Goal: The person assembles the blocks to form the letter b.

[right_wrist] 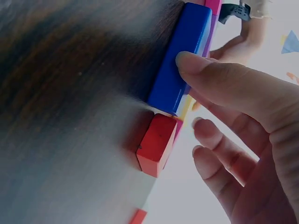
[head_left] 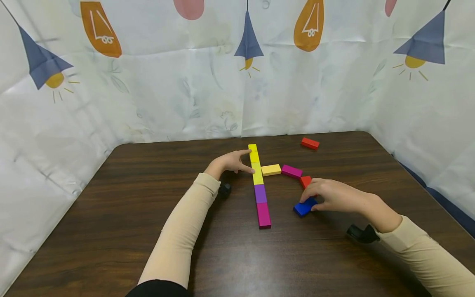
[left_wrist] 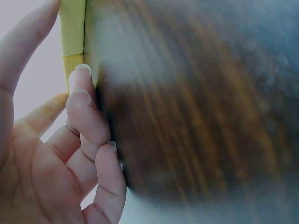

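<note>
A straight column of blocks runs up the table: a far yellow block, a second yellow block, a purple block and a magenta block. My left hand touches the two yellow blocks along their left side, thumb and index finger spread apart, the other fingers bent. Between thumb and fingers, my right hand pinches a blue block. That block lies close to a red block, which ends a curve of a pale yellow block and another magenta block.
A separate red block lies near the back right of the dark wooden table. Behind the table hangs a white curtain printed with lamps and bulbs. Each wrist wears a black camera strap.
</note>
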Available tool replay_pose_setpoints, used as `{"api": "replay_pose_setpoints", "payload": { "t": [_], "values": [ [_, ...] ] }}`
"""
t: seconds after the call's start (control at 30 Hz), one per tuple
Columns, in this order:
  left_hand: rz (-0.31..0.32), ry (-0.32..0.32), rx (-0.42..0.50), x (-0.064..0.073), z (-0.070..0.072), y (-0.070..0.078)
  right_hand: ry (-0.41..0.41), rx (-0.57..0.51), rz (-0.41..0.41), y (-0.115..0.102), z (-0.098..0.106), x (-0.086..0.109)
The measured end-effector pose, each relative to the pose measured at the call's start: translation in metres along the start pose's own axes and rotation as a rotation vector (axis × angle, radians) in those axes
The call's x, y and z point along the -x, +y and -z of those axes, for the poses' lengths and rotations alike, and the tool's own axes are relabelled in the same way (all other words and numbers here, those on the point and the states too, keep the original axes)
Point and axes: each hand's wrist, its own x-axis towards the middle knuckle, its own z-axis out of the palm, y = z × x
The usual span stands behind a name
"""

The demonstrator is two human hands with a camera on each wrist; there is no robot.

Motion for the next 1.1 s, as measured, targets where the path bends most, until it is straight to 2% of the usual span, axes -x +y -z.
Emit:
{"api": "replay_pose_setpoints", "payload": {
  "t": [0.23,0.4,0.57,1.1],
  "values": [
    [-0.003,-0.001,0.006,-0.001,0.0004,-0.0006,0.023,0.007,0.017,0.0012,-0.0017,0.0017],
    [0.003,0.0,-0.004,-0.0016,0.0007,0.0002,0.048,-0.002,-0.045,-0.0018,-0.0024,0.0033],
    [0.006,-0.001,-0.017,-0.0019,0.0004,0.0005,0.015,-0.018,-0.083,-0.0048,-0.0033,0.0014],
    [0.002,-0.003,-0.01,-0.0006,0.0007,0.0004,-0.032,-0.056,-0.057,-0.0008,-0.0024,0.0008]
  ]
}}
